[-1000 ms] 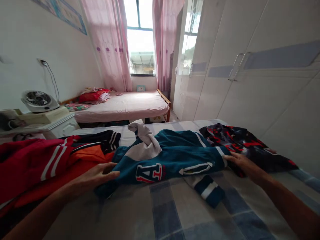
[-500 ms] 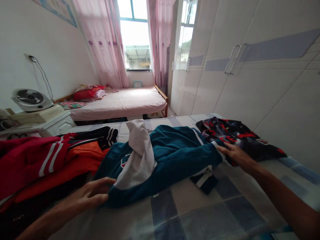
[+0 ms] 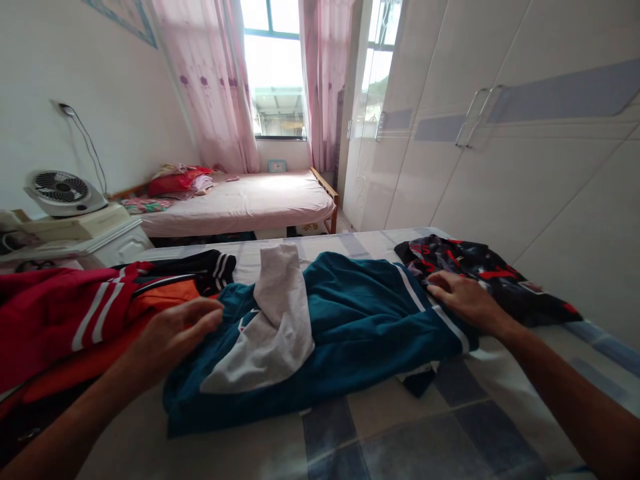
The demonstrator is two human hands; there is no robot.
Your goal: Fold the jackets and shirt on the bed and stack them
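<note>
Fingers curl on my left hand (image 3: 173, 333) and bend on my right hand (image 3: 465, 301); this head view can't tell me whether either pinches. Between them, the teal garment (image 3: 350, 340) lies on the checked sheet (image 3: 390, 433), gray sleeve (image 3: 280, 327) across it. Seemingly mid-fold; next calls for gripping an edge.

I saw remotely the teal garment (image 3: 355, 320) spread over the checked sheet (image 3: 395, 433) at lower centre, the left hand (image 3: 183, 333) and right hand (image 3: 463, 300) at its opposite ends.
</note>
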